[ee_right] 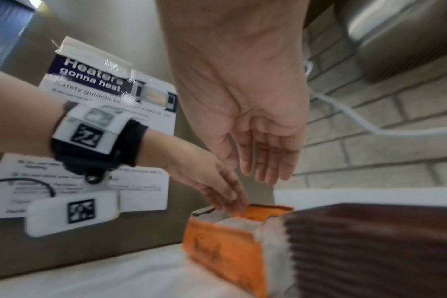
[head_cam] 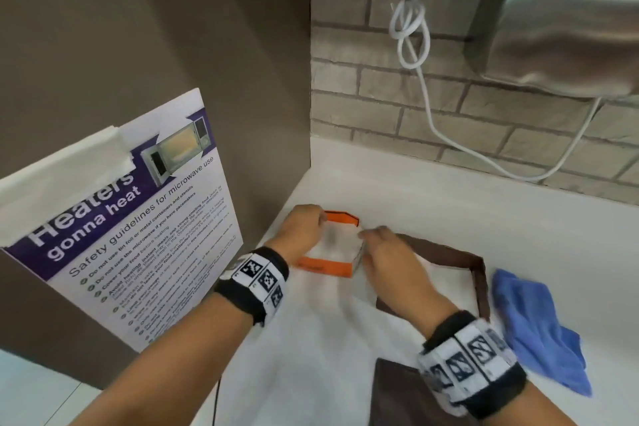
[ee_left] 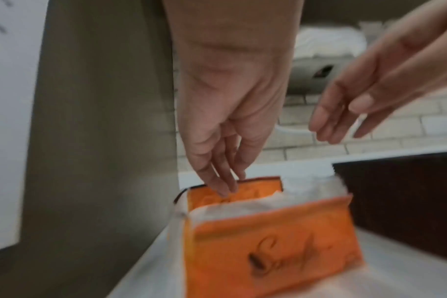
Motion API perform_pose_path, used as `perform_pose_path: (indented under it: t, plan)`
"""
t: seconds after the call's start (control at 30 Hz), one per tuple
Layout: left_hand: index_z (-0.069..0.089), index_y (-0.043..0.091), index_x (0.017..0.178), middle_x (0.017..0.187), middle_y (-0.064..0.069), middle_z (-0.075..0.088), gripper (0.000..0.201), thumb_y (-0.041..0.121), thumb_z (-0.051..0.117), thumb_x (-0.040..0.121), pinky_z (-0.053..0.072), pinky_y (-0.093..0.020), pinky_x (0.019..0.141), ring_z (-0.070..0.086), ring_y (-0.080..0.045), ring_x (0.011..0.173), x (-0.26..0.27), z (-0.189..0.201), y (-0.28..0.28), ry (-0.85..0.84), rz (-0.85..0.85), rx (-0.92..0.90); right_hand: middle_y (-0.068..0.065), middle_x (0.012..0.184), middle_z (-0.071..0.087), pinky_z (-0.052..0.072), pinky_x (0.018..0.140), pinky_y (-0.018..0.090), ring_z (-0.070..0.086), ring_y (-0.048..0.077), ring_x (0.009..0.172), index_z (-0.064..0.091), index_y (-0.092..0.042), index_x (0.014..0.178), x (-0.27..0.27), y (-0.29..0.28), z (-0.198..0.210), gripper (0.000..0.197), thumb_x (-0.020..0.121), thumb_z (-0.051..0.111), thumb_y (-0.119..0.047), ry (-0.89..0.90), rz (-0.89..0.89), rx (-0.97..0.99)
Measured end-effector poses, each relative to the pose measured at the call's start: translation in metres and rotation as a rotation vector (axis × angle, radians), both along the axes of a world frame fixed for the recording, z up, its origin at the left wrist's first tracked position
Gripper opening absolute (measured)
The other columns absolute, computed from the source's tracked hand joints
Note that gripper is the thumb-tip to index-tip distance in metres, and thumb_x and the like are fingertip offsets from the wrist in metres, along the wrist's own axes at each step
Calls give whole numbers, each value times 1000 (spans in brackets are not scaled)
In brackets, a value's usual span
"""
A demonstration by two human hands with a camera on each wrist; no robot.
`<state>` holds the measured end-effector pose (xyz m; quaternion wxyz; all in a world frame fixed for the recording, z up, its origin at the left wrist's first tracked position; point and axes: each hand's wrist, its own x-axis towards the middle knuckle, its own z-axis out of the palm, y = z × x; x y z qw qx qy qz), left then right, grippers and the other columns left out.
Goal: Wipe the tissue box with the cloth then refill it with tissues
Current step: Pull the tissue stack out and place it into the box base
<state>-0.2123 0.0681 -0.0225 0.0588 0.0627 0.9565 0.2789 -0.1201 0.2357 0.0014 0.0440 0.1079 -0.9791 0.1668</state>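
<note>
White countertop [head_cam: 432,204] fills the lower centre of the head view, bounded by a grey brick wall [head_cam: 449,104] at the upper right and a brown panel [head_cam: 138,28] at the upper left. The orange tissue pack [head_cam: 328,264] stands on the counter at frame centre, its top torn open and white tissues [head_cam: 337,242] exposed inside. The left hand [head_cam: 302,226] reaches down at the pack's far left corner; in the left wrist view its fingertips [ee_left: 223,188] touch the inner face of the far orange flap, fingers extended and close together. The right hand [head_cam: 390,254] hovers just right of the pack, fingers straight and loosely together, gripping nothing. The brown tissue box [head_cam: 479,273] lies open just beside the pack, at centre right. The blue cloth [head_cam: 539,325] lies crumpled at the right edge, touching the box's right side. A microwave safety poster [head_cam: 138,218] occupies the left, a steel hand dryer [head_cam: 570,21] the upper right, with a knotted white cable [head_cam: 411,31] hanging beside it.
</note>
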Motion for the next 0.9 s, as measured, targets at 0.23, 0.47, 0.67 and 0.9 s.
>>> perform_pose_path:
  t: [0.23,0.47,0.67,0.9]
  plan:
    - [63,11,121,108,2,62,33,21,44,96,47,-6,62,56,-9,82,-23,-28,-10,-88,-152,-142,12,129,53,38,101,39,50,31,119,47,-8,130,-26,-57,-42,37,94,42,-12,-195,155,221]
    - [64,9,116,120,-12,59,25,15,48,98,47,-40,96,58,-29,109,-29,-24,-2,8,-192,-279,11,119,58,46,86,37,57,30,107,51,-10,123,-30,-52,-48,30,94,41,-13,-176,150,223]
    - [58,16,101,101,-3,63,16,17,43,95,40,-29,73,57,-24,93,-23,-24,-1,23,-259,-216,12,131,51,37,104,40,46,30,123,43,-7,134,-37,-54,-47,43,91,45,-10,-172,114,225]
    - [57,10,114,117,-10,65,31,32,39,102,48,-39,90,60,-28,104,-37,-20,4,-157,-348,-392,14,124,56,47,90,40,56,31,111,50,-5,126,-45,-57,-41,33,95,40,-10,-283,49,239]
